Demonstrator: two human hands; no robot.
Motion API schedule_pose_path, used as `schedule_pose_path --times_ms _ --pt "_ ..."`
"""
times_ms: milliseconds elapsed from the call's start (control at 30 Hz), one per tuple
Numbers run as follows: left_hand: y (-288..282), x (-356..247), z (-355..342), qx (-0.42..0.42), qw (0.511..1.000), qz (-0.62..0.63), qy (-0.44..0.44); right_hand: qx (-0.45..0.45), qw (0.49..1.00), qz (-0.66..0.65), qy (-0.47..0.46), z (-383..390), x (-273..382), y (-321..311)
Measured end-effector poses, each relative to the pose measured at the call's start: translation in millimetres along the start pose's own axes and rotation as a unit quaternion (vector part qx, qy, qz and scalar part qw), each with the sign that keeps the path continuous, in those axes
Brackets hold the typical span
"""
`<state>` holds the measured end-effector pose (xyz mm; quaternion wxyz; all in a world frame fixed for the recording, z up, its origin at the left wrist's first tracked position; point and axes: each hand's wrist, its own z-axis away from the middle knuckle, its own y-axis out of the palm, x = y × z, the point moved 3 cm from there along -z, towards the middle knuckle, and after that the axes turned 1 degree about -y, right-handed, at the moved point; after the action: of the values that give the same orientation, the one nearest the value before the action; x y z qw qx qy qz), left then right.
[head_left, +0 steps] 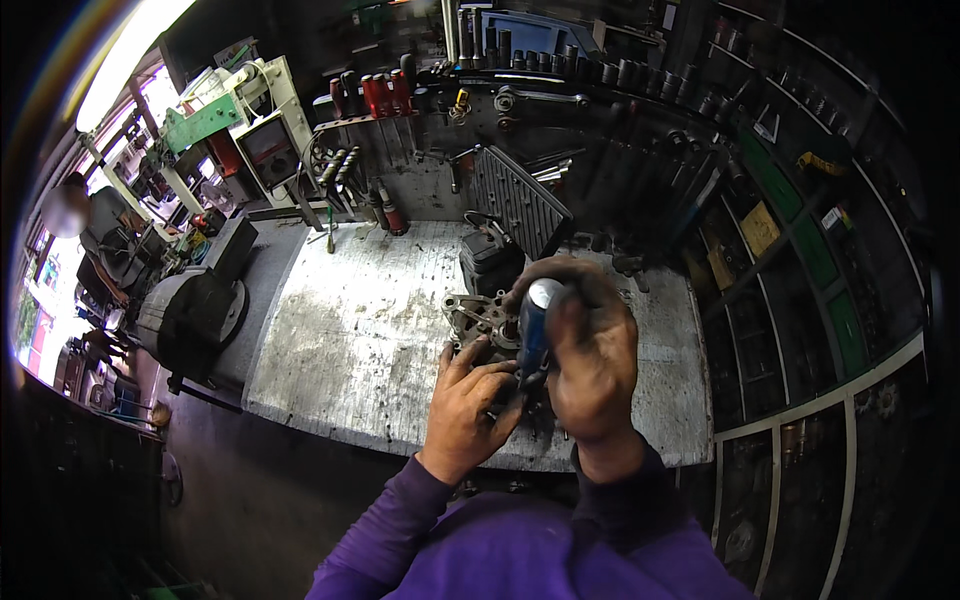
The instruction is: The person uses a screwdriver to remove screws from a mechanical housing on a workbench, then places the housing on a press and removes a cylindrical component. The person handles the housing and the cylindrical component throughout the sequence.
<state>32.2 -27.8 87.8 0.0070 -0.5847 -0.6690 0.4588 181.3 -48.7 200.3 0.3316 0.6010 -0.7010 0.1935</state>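
Note:
My right hand [590, 360] is wrapped round an upright blue tool handle [536, 330] with a silver cap, slightly blurred, held over a metal casting [470, 318] on the worn metal bench top [330, 320]. The handle's lower end is hard to make out among the dark parts. My left hand [465, 415] rests on the casting's near side, left of the handle, its fingers spread over the metal. Just behind the casting stand a dark finned part [488, 262] and a larger ribbed metal piece [520, 200] leaning at the back.
A tool board [390, 150] with red-handled tools, wrenches and sockets backs the bench. At left stand a pale machine [270, 150], a dark round fixture [180, 320] and another person [105, 230] in grey. Dark shelving [800, 300] lines the right side.

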Motion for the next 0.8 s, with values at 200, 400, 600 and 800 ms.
schedule_pose_path --times_ms 200,400,600,800 --pt "0.0 0.0 -0.8 -0.004 1.000 0.020 -0.013 0.096 0.918 -0.331 0.196 -13.9 -6.4 8.0" --pt "-2.5 1.3 -0.2 0.001 1.000 0.004 -0.008 -0.010 0.959 0.258 -0.120 -5.4 0.6 4.4" --pt "-0.8 4.3 2.4 0.014 1.000 0.010 -0.022 0.083 0.925 -0.320 0.189 -4.7 -21.7 9.7" --pt "0.4 3.1 0.2 0.008 0.999 -0.046 0.014 0.007 0.969 0.234 -0.082 -11.1 6.9 4.5"
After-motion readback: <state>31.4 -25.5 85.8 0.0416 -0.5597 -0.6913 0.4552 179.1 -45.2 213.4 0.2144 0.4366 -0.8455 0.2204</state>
